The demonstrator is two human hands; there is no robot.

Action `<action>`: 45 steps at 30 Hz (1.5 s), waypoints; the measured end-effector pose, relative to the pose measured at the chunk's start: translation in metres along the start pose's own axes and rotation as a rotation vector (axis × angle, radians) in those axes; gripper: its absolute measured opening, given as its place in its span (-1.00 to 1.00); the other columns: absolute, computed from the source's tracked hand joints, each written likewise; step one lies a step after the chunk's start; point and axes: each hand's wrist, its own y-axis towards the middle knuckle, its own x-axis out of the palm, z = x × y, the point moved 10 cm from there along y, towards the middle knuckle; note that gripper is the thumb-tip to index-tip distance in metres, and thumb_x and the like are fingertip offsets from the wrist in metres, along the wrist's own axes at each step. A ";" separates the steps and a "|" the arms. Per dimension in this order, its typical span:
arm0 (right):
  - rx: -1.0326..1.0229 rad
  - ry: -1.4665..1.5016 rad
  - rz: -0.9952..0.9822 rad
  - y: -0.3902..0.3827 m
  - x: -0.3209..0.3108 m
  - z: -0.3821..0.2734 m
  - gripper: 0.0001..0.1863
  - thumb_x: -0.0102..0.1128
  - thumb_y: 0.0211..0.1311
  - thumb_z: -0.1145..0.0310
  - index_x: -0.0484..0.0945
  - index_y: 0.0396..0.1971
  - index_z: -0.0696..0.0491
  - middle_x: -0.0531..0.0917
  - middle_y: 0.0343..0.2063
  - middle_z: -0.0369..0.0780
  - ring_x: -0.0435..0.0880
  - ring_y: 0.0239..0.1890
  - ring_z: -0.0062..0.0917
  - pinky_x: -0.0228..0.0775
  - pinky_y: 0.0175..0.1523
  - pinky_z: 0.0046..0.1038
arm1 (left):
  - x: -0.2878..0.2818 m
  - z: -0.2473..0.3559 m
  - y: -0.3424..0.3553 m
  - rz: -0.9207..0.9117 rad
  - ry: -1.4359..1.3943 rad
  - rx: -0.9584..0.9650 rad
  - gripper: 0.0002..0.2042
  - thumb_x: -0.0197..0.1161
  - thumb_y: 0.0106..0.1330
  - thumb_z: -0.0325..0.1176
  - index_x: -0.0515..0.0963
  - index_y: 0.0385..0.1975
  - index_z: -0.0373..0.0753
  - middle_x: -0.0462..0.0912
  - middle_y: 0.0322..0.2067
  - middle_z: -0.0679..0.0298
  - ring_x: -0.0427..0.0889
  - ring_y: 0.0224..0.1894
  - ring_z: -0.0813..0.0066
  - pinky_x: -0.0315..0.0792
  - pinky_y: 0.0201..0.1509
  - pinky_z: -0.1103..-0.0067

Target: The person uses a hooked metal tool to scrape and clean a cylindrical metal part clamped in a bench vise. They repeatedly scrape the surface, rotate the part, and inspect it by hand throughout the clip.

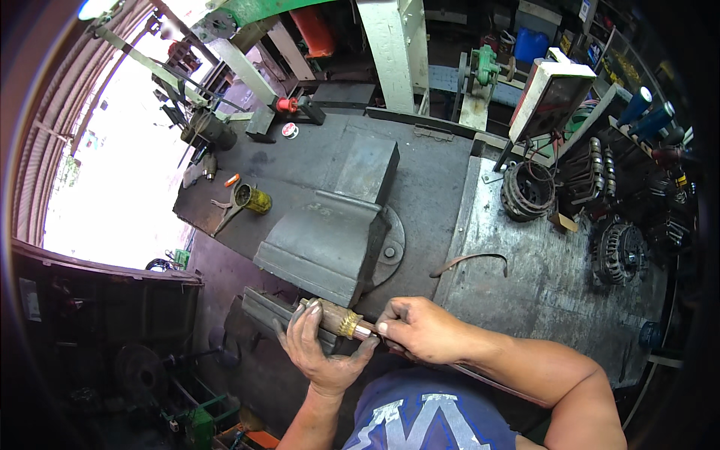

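A motor armature (337, 318), cylindrical with a brass-coloured winding ring and a bright metal shaft end, lies sideways just in front of the bench vise (319, 240). My left hand (311, 349) is wrapped round it from the left, fingers over its top and thumb near the shaft end. At that shaft end my right hand (420, 330) is closed in a pinch. A dark strip shows by its fingertips, but what exactly they grip is hidden. The vise's front jaw (266, 307) sits beneath and left of the armature.
A curved brown strip (472, 259) lies on the metal-topped bench (510, 300). Right of it stand a coil ring (527, 191) and an alternator (621, 253). Pliers (227, 214), a yellow can (253, 199) and an orange object (232, 180) lie at the left bench edge.
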 end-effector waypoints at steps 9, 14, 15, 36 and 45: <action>-0.131 -0.174 0.087 -0.004 0.000 -0.017 -0.73 0.29 0.52 0.30 0.63 -0.23 0.25 0.71 -0.47 -0.03 0.70 -0.41 -0.30 0.51 -0.24 -0.18 | -0.002 0.000 0.001 0.018 -0.020 0.001 -0.04 0.69 0.03 0.28 0.52 0.30 -0.30 0.68 0.15 0.08 0.67 0.21 -0.02 0.44 0.37 0.10; -0.124 -0.311 0.071 -0.005 0.003 -0.018 -0.79 0.25 0.60 0.34 0.63 -0.21 0.20 0.80 -0.41 -0.21 0.69 -0.42 -0.60 0.55 -0.29 -0.39 | -0.003 -0.001 0.001 0.030 -0.015 -0.012 -0.04 0.70 0.01 0.27 0.53 0.30 -0.30 0.70 0.13 0.10 0.68 0.21 -0.04 0.44 0.37 0.09; -0.109 -0.296 0.075 -0.004 0.002 -0.015 -0.79 0.25 0.60 0.34 0.63 -0.21 0.20 0.79 -0.41 -0.22 0.68 -0.42 -0.60 0.55 -0.28 -0.39 | -0.003 0.000 0.001 0.035 -0.017 -0.004 -0.04 0.70 0.00 0.26 0.53 0.30 -0.30 0.70 0.13 0.10 0.68 0.21 -0.04 0.44 0.36 0.09; 0.065 -0.026 0.038 -0.005 0.002 -0.003 -0.74 0.25 0.62 0.27 0.63 -0.20 0.19 0.63 -0.45 -0.34 0.51 -0.40 -0.70 0.40 -0.32 -0.49 | -0.009 -0.006 0.000 0.068 -0.107 -0.021 0.06 0.18 0.22 0.69 0.55 0.24 -0.34 0.74 0.08 0.05 0.72 0.17 -0.10 0.43 0.37 0.03; 0.201 -0.130 0.131 -0.034 -0.032 0.055 -0.74 0.29 0.58 0.24 0.64 -0.14 0.17 0.72 -0.48 -0.25 0.71 -0.40 -0.55 0.59 -0.23 -0.39 | -0.007 -0.020 -0.006 0.032 -0.215 -0.128 0.03 -0.34 0.48 0.63 0.57 0.27 -0.33 0.80 0.13 0.05 0.69 0.26 -0.10 0.03 0.63 -0.14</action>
